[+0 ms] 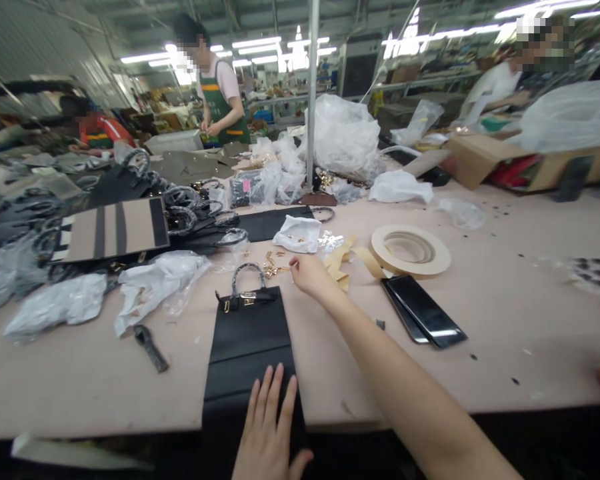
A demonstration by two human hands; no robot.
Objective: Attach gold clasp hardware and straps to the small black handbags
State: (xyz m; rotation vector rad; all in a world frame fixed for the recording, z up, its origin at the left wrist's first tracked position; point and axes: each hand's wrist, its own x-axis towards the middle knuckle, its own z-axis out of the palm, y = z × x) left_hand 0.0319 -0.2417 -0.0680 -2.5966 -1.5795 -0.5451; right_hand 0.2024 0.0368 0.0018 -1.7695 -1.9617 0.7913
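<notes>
A black handbag (250,340) lies flat in front of me, its wrapped handle (247,267) pointing away and gold fittings near its top. My left hand (270,427) rests on the lower part of the bag, fingers outstretched. Beyond the bag's top right corner, my right hand (310,275) is at a small pile of gold metal pieces (271,268). Its fingers are pinched together at the pile's edge; whether a piece is between them is too small to make out. A white plastic bag (297,235) with a few gold bits lies just behind the pile.
A tape roll (410,250) and two stacked phones (427,312) lie to the right. A dark strap-like piece (151,348) is at left, near plastic bags and stacked handbags (115,230). A metal pole (312,100) rises behind. Co-workers (223,100) are across the table.
</notes>
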